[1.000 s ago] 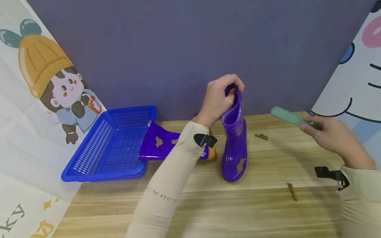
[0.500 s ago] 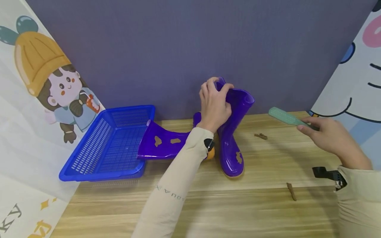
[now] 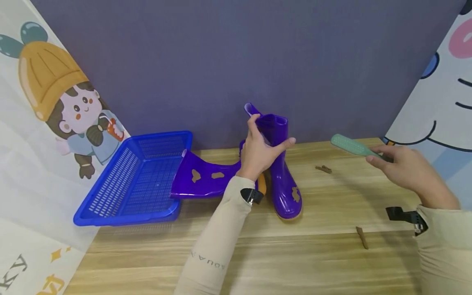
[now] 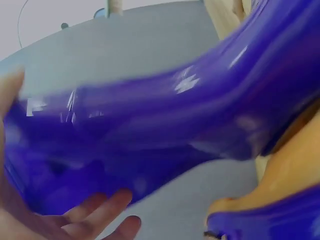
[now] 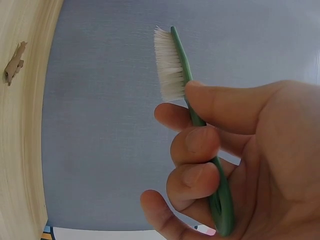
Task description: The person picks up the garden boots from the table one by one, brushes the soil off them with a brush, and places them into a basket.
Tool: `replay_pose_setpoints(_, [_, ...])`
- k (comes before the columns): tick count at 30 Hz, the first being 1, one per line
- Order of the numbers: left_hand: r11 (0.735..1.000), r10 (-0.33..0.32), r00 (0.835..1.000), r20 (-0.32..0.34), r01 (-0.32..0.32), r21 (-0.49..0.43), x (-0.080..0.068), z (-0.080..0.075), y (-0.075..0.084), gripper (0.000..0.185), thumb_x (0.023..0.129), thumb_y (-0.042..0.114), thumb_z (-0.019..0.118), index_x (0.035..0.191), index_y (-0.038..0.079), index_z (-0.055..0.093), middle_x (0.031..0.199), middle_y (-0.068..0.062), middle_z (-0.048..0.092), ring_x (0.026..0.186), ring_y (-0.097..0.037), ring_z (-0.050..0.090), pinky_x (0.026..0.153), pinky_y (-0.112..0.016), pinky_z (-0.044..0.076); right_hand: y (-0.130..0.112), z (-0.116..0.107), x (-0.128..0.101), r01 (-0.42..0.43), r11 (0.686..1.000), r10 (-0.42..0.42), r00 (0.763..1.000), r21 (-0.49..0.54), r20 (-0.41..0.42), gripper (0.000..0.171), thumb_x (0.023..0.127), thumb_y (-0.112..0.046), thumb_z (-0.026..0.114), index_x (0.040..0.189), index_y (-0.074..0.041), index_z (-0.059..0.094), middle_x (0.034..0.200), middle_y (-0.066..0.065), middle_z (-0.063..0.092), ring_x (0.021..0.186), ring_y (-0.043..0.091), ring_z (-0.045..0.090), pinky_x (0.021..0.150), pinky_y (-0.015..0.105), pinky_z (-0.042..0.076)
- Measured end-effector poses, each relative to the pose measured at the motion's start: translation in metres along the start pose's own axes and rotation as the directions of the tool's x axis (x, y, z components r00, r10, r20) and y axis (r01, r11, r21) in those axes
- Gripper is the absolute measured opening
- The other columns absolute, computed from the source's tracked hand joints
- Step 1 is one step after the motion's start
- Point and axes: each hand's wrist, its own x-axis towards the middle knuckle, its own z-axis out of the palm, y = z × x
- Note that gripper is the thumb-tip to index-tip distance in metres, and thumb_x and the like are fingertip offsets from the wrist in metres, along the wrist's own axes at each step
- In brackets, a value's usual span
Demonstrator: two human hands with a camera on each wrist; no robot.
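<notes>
A purple rain boot point(image 3: 282, 184) stands on its sole on the wooden table, with a brown patch on its toe. My left hand point(image 3: 257, 152) is spread at the boot's shaft, thumb stretched out to one side. In the left wrist view, the fingers point(image 4: 102, 212) lie along the shaft's edge without curling round it. A second purple boot point(image 3: 206, 184) lies on its side to the left, marked with brown patches; my left hand and forearm hide part of it. My right hand point(image 3: 409, 168) holds a green brush point(image 3: 348, 144) raised over the table, its white bristles point(image 5: 170, 65) visible in the right wrist view.
A blue plastic basket point(image 3: 121, 221) stands at the left, and the lying boot's shaft overlaps its right rim. Two small brown pieces lie on the table, one piece point(image 3: 323, 169) near the back and another piece point(image 3: 362, 237) nearer the front. A grey panel point(image 3: 236, 61) closes off the back.
The standing boot has turned and shifted slightly left. My left hand has loosened from the boot's top and moved down its shaft. The right hand keeps the brush nearly still.
</notes>
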Motion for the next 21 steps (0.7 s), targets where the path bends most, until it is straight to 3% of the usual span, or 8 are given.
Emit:
replay_pose_setpoints(5, [0.983,-0.014,0.992,-0.126,-0.009,-0.185,-0.006,0.004,-0.007,0.101,0.094,0.043,0.068,0.162,0.041,-0.006,0.123,-0.013,0.072,0.101,-0.025,0.073,0.087,-0.041,0.061,0.001,0.001,0.001,0.004,1.0,-0.004,1.0,0.001,-0.005,0.066,0.108,-0.045,0.042,0.146,0.009,0.046,0.141,0.047,0.043,0.123,0.066,0.044,0.091,0.077,0.042])
replay_pose_setpoints(8, [0.975,-0.021,0.985,-0.171,-0.018,-0.223,-0.009,0.005,-0.011,0.069,0.095,0.034,0.064,0.157,0.027,0.033,0.111,-0.013,0.076,0.093,-0.024,0.074,0.084,-0.039,0.062,0.001,0.001,0.001,0.009,1.0,-0.009,1.0,-0.006,-0.015,0.063,0.108,-0.042,0.044,0.144,0.009,0.047,0.139,0.047,0.044,0.122,0.066,0.045,0.09,0.077,0.042])
replay_pose_setpoints(11, [0.973,-0.033,0.983,-0.178,-0.01,-0.232,-0.011,0.004,-0.015,0.035,0.094,0.031,0.064,0.123,0.011,0.063,0.103,-0.012,0.077,0.09,-0.024,0.073,0.083,-0.038,0.061,0.0,0.001,0.001,0.003,1.0,-0.004,1.0,-0.005,-0.016,0.062,0.109,-0.041,0.044,0.144,0.01,0.047,0.14,0.047,0.043,0.122,0.066,0.044,0.09,0.077,0.042])
replay_pose_setpoints(13, [0.973,-0.051,0.986,-0.156,0.014,-0.229,-0.012,0.002,-0.017,0.027,0.093,0.029,0.065,0.109,0.007,0.067,0.1,-0.012,0.076,0.09,-0.025,0.072,0.082,-0.038,0.061,-0.001,0.001,0.001,-0.007,1.0,0.007,1.0,-0.004,-0.02,0.062,0.109,-0.041,0.044,0.144,0.01,0.047,0.141,0.048,0.042,0.122,0.066,0.044,0.09,0.077,0.042])
replay_pose_setpoints(16, [0.968,-0.083,0.993,-0.082,0.061,-0.241,-0.013,0.001,-0.019,0.03,0.092,0.027,0.068,0.113,0.005,0.068,0.105,-0.013,0.076,0.092,-0.024,0.071,0.083,-0.036,0.061,-0.001,0.002,0.002,-0.021,1.0,0.021,1.0,-0.007,-0.023,0.063,0.109,-0.042,0.043,0.144,0.01,0.047,0.141,0.048,0.041,0.122,0.066,0.044,0.09,0.077,0.042])
replay_pose_setpoints(21, [0.953,-0.134,0.99,0.048,0.142,-0.268,-0.014,0.004,-0.02,0.036,0.094,0.026,0.069,0.121,0.003,0.065,0.106,-0.019,0.075,0.077,-0.025,0.075,0.065,-0.029,0.062,-0.002,0.004,0.003,-0.023,1.0,0.023,0.999,-0.016,-0.026,0.064,0.108,-0.044,0.043,0.144,0.009,0.048,0.139,0.047,0.044,0.121,0.065,0.045,0.089,0.076,0.043])
